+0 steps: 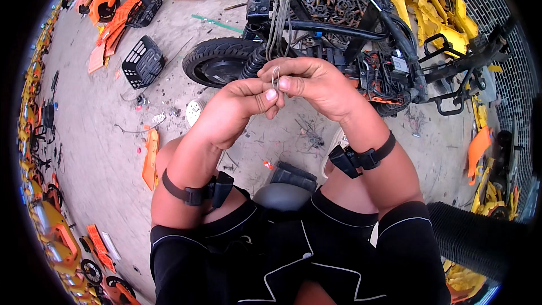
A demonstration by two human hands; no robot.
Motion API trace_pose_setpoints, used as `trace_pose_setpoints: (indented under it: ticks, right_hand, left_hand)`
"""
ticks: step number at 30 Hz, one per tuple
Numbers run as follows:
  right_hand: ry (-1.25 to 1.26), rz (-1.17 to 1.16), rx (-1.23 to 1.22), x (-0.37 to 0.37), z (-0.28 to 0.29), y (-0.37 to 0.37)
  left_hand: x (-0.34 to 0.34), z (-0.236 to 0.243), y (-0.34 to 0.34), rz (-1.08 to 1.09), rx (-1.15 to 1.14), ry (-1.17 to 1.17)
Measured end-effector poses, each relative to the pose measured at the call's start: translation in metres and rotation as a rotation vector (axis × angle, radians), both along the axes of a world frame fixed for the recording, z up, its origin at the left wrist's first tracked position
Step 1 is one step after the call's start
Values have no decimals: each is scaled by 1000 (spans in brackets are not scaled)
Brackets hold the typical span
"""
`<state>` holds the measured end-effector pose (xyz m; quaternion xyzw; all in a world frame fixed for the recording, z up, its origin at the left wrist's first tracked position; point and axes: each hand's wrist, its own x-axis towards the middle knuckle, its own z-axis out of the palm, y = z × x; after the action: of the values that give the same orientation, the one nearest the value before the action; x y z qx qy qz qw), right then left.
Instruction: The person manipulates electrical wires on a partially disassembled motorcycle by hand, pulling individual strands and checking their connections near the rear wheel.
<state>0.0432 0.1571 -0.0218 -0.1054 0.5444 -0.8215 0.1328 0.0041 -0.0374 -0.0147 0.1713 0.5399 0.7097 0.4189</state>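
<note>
My left hand (240, 107) and my right hand (316, 86) meet in front of me, thumbs and fingers closed in a pinch. Between them is a small loop of thin grey cable (275, 74), gripped by both. A bundle of similar grey cables (279, 14) runs from the loop up over the stripped black scooter frame (339, 29). Just beyond my hands are the frame's black coil spring (255, 63) and rear wheel (217, 59). My fingers hide the cable ends.
Rusty metal parts (324, 0) fill the space within the frame. Yellow panels (435, 8) are heaped at the far right. A black plastic basket (143, 62) and orange panels (116, 28) lie to the left. A ribbed black object (468, 237) sits by my right side.
</note>
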Motion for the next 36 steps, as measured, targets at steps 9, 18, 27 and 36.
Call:
trace_pose_setpoints:
  ticks: [9,18,27,36]
  right_hand:
    - [97,97,-24,0,0,-1]
    - [83,71,10,-2,-1,4]
    - [145,-313,234,1,7,1]
    - [37,-475,219,7,8,-9]
  left_hand:
    - [1,6,-6,-58,-28,36]
    - [3,7,-4,-59,-41,72]
    - [7,7,5,210,-225,470]
    - [7,1,11,427,-415,1253]
